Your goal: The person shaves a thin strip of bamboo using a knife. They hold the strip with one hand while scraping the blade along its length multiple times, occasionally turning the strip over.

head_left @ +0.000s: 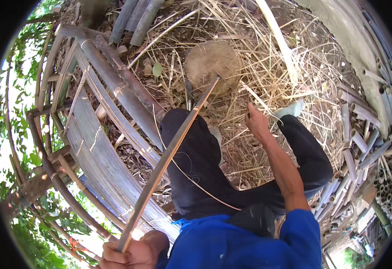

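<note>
Bamboo strip (pixel 169 152) sits clamped in your left hand (pixel 131 253) at lower left; your right hand (pixel 256 122) pinches a thin sliver (pixel 261 102), splitting seemingly partway done.

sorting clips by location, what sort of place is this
Likely an outdoor bamboo-working yard: cut bamboo poles piled at the right, dry straw on bare ground, and a split bamboo strip in the left hand.

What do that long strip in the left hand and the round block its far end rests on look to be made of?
Long strip: most likely split bamboo, tan and matte, thin, slightly bowed, with a loose fibre peeling off it. Held in the left hand.
Round block: probably a cut wood stump, dry, dusty brown and rough; stone cannot be excluded.
</note>
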`<state>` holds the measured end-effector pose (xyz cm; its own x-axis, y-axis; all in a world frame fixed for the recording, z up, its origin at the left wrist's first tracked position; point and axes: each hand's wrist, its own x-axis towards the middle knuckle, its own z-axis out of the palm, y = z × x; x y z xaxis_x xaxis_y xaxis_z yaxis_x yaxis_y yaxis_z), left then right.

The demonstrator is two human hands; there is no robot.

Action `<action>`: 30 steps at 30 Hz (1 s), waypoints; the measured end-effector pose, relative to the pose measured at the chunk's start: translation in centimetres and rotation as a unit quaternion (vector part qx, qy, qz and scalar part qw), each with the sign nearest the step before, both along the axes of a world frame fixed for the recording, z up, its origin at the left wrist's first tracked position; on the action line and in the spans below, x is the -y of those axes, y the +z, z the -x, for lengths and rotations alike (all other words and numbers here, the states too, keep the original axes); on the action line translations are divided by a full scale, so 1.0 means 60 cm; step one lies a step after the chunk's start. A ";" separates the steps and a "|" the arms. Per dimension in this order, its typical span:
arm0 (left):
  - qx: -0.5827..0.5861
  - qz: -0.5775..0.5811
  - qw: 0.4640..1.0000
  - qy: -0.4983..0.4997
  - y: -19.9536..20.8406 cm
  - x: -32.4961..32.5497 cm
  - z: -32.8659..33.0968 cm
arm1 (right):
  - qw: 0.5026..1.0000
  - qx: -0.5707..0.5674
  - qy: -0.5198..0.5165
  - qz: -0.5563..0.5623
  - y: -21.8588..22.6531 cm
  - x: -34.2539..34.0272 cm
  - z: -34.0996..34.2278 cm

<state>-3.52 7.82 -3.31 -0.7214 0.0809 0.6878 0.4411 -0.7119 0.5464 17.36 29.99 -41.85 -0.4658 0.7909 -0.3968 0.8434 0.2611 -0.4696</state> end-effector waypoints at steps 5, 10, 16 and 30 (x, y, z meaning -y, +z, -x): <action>-0.011 0.010 0.998 0.053 0.001 0.007 -0.002 | 0.995 -0.089 0.029 0.023 0.128 0.044 0.050; -0.060 0.048 0.995 0.059 -0.006 0.013 -0.016 | 0.953 -0.247 0.163 -0.072 0.358 0.152 0.098; -0.041 0.055 0.996 0.060 -0.014 0.010 -0.022 | 0.872 -0.380 0.270 -0.151 0.484 0.238 0.101; -0.025 0.016 0.999 0.040 -0.011 0.009 -0.002 | 0.963 -0.215 0.146 -0.067 0.238 0.094 0.116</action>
